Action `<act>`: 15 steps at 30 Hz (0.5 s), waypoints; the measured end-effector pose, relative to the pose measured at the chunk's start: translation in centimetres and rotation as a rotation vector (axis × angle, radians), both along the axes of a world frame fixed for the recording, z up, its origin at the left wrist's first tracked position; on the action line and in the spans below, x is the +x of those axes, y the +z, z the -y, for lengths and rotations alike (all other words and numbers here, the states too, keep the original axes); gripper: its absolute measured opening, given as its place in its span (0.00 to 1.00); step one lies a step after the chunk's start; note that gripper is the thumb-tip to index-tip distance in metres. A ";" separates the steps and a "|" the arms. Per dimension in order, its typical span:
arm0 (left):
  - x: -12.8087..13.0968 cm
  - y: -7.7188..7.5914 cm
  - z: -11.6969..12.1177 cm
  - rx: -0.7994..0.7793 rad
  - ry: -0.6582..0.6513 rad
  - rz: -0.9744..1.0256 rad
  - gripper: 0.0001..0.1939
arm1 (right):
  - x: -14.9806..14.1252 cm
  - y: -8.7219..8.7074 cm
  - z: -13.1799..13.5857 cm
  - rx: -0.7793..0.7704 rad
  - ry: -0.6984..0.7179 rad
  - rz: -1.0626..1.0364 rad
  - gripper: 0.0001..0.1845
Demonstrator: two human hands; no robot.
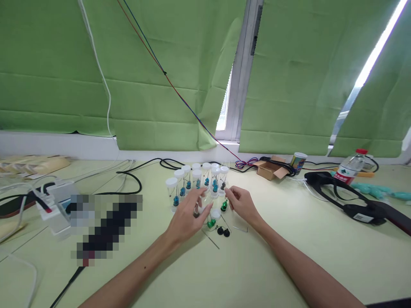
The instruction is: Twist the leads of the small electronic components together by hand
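Several clear plastic vials with white caps stand upside down in a cluster on the pale green table; each holds a small blue or dark part on a wire. My left hand curls round a clear vial just in front of the cluster. My right hand pinches a thin wire with a small green part at its end, close to the left hand. On the table below the hands lie another green part, two black parts and loose thin wires.
A white power strip with black cables lies at the left. A small cardboard box, a printed cup, a water bottle and a black headset sit at the back right. Green blinds hang behind.
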State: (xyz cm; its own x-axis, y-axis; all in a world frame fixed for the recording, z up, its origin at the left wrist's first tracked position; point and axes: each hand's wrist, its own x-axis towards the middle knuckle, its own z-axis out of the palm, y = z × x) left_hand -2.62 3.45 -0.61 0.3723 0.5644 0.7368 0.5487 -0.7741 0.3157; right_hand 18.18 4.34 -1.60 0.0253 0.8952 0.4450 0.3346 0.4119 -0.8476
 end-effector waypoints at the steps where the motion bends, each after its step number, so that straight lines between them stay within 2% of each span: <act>1: 0.0 -0.3 0.0 -0.013 -0.022 -0.022 0.17 | 0.0 0.2 0.0 -0.028 0.015 -0.091 0.24; 5: 0.2 -1.2 0.1 -0.122 -0.022 -0.052 0.17 | -0.3 1.1 0.3 -0.157 0.098 -0.522 0.25; 8: 0.3 -1.4 0.2 -0.190 -0.011 -0.062 0.17 | -0.6 1.6 0.7 -0.210 0.183 -0.732 0.23; 11: 0.4 -1.3 0.5 -0.207 -0.016 -0.074 0.16 | -0.8 1.8 1.1 -0.230 0.244 -0.814 0.22; 15: 0.5 -1.2 0.6 -0.214 -0.044 -0.097 0.15 | -0.9 1.9 1.3 -0.248 0.246 -0.844 0.22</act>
State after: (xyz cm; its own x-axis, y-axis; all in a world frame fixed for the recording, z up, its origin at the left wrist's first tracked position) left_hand -2.10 2.81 -1.84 0.4637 0.6853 0.5616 0.5515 -0.7193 0.4224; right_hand 17.23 3.08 0.34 0.0509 0.9859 0.1592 -0.5099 0.1627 -0.8447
